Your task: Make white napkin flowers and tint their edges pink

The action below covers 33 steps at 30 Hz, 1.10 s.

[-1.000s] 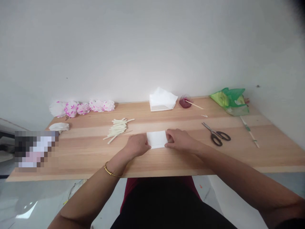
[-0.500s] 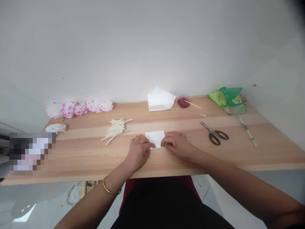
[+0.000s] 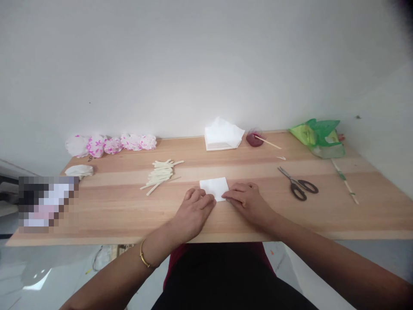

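A folded white tissue [image 3: 213, 186] lies flat near the front of the wooden table. My left hand [image 3: 196, 212] is closed at its near left edge, thumb and fingers pinched together there. At the near right corner, my right hand [image 3: 247, 200] holds the tissue with its fingers pressed together, their tips on the paper. The fingers hide part of the near edge. To the left of my hands lies a pile of pale cream sticks [image 3: 161, 173]. A pair of dark-handled scissors [image 3: 298, 185] rests to the right, blades pointing away from me.
Along the wall stand a tissue pack [image 3: 222, 137], a dark red lump with a stick in it [image 3: 254, 138] and a green plastic bag [image 3: 325, 131]. White-and-pink paper puffs [image 3: 112, 145] sit back left. A thin stick with green bands [image 3: 345, 181] lies far right.
My left hand has shifted slightly right along the tissue's near edge, its fingers now more closed. My right hand stays at the right corner. The whole view has shifted a little.
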Tool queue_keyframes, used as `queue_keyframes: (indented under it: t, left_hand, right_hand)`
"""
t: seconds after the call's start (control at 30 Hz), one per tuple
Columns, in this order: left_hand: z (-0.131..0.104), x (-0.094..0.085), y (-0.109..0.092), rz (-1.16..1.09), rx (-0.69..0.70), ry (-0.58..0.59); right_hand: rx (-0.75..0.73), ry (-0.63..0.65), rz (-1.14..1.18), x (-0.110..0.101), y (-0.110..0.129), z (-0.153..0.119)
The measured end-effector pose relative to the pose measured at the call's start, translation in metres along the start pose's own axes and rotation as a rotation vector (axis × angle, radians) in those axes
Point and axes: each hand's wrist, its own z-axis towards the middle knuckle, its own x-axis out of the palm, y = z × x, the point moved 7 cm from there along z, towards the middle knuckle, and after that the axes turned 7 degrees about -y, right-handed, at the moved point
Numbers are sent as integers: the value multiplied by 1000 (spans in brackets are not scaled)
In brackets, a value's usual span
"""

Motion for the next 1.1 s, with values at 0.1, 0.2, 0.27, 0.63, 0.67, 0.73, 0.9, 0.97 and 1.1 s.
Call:
queue_keyframes:
  t: [0.1,0.2,0.27,0.63,0.67,0.73,0.9,0.97,1.1]
  left_hand:
    - [0,2,2,-46,-2,0]
    - [0,2,3,-66,-9,-21]
    - [-2,0,-1,-84,-9,-29]
    - [-43,-9,-42,-153,29,-81]
    - [-46,-9,-45,-147,46,-119]
    - [-51,-10,-50,-135,79,-182]
    - [-56,-14,-59,-112,121,-280]
    - [-55,-17,-59,-132,114,-297]
    - [-41,-32,-46,-326,-47,-208]
  right_hand:
    - [-43,-4,-55,4,2,-3]
    - [-97,5,-110,5,6,-7]
    - [-125,-4,-128,4,10,-13]
    - [-181,-106,-137,6,45,-74]
    - [-192,-120,-135,8,46,-78]
    - [-204,-149,-124,12,48,-85]
    - [-216,-171,-56,16,51,-92]
    - [-187,-143,-12,13,52,-88]
    - [16,32,230,-7,48,-65]
